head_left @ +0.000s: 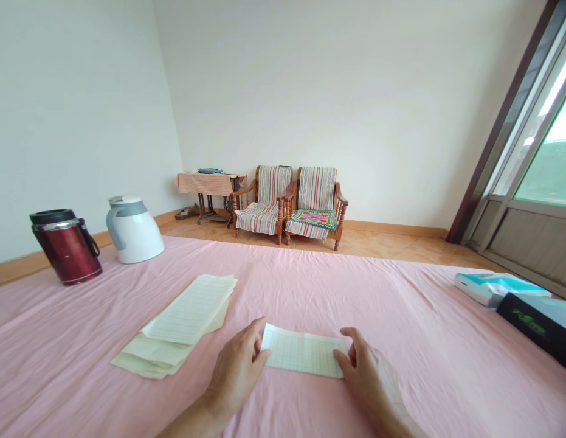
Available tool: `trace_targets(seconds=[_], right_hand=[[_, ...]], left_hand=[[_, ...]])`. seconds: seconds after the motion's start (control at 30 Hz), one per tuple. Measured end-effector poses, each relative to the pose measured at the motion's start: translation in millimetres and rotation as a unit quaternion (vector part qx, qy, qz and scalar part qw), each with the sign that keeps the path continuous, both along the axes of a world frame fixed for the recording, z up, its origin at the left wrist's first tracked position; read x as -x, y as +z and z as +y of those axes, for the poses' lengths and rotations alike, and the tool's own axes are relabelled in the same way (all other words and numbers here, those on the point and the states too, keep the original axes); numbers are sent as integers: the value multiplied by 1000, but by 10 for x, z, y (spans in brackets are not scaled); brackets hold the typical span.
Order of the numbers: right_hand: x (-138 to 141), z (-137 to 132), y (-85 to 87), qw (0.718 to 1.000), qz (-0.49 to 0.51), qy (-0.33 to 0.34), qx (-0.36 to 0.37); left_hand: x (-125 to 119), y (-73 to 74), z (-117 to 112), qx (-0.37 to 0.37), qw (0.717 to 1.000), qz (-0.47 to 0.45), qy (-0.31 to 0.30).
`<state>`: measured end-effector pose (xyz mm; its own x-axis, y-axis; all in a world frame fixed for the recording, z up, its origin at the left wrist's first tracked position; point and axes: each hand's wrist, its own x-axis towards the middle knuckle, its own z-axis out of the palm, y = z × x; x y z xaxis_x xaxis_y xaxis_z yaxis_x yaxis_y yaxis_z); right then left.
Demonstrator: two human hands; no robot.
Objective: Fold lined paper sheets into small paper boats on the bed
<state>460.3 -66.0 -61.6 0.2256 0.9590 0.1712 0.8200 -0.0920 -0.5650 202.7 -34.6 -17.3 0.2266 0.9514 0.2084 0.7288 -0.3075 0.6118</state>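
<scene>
A small folded sheet of squared paper point(304, 351) with a crease down its middle is low over the pink cloth in front of me. At its left edge, my left hand point(239, 359) grips it with curled fingers, the thumb against the lower left corner. My right hand point(367, 368) has its thumb lying over the right edge, with the index finger bent above the corner. The undersides of both grips are hidden. To the left, a loose stack of ruled and plain paper sheets point(185, 316) lies fanned at a slant.
Pink cloth point(305, 286) covers the surface. A red flask point(68, 249) and a white jug point(134, 231) stand back left. At right are a blue-white packet point(496, 286) and a black box point(538, 325). Beyond are two wooden chairs point(264, 201) and a cloth-covered sewing table point(205, 182).
</scene>
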Motion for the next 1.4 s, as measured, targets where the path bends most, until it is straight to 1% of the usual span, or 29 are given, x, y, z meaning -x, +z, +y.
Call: trace_targets(seconds=[0.17,0.3,0.4,0.47,0.57,0.63,0.7,0.77,0.83,0.93,1.0,1.1,1.2,1.33,1.4], right_hand=[[-9,16,-63,996,77,13,-41],[9,-16,24,985,155,30,-65],[3,-54,126,984,156,44,-73],[-16,-75,161,985,146,61,-74],[-48,-105,135,987,114,77,-82],[-54,-132,93,989,84,82,-92],[-44,-166,67,989,64,81,-102],[-20,-191,78,990,60,76,-102],[6,-191,119,991,77,77,-80],[33,-133,177,988,121,86,-36],[42,-73,183,989,127,75,-26],[54,5,148,993,107,41,-34],[70,46,105,993,107,28,-38],[66,55,50,988,148,33,-41],[47,50,33,983,171,56,-35]], left_hand=[[12,24,-23,26,998,-52,-13],[51,33,-35,50,996,-61,-29],[96,54,-72,24,996,-63,-63],[125,80,-115,2,995,-56,-85],[159,120,-186,-16,992,-33,-123],[173,133,-225,-23,990,-23,-134],[182,133,-254,-26,991,-18,-131],[187,124,-276,-19,991,-18,-128],[187,116,-287,-5,993,-28,-114],[177,120,-280,23,995,-54,-76],[165,126,-257,40,995,-66,-59],[149,110,-204,47,995,-74,-36],[136,69,-149,40,996,-73,-18],[132,45,-115,47,995,-92,-12],[139,55,-123,53,992,-109,-21]])
